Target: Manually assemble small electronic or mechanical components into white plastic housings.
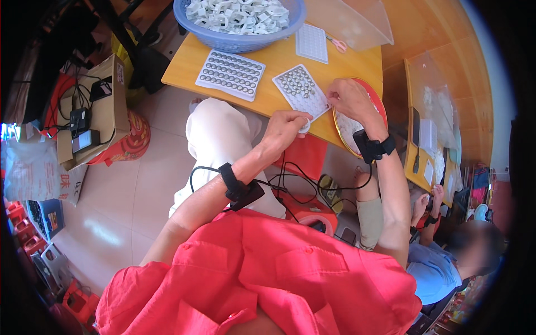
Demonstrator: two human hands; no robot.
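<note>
My left hand (283, 127) is closed on a small white plastic piece (305, 125), just off the near edge of the table. My right hand (353, 99) is closed in a pinch beside the right corner of a white tray (319, 109); whatever its fingertips hold is too small to make out. Round silvery button-like discs (297, 82) lie loosely on the far part of that tray. To its left, a second white tray (230, 76) holds similar discs in neat rows. A round red tin (382, 105) with a gold rim and whitish contents lies partly under my right wrist.
At the table's far edge stands a blue basket (240, 40) heaped with white plastic pieces. Behind the trays are a white dimpled tray (311, 43) and pink-handled scissors (338, 43). Black cables (285, 178) hang below my wrists. A co-worker in blue (432, 271) sits at the right.
</note>
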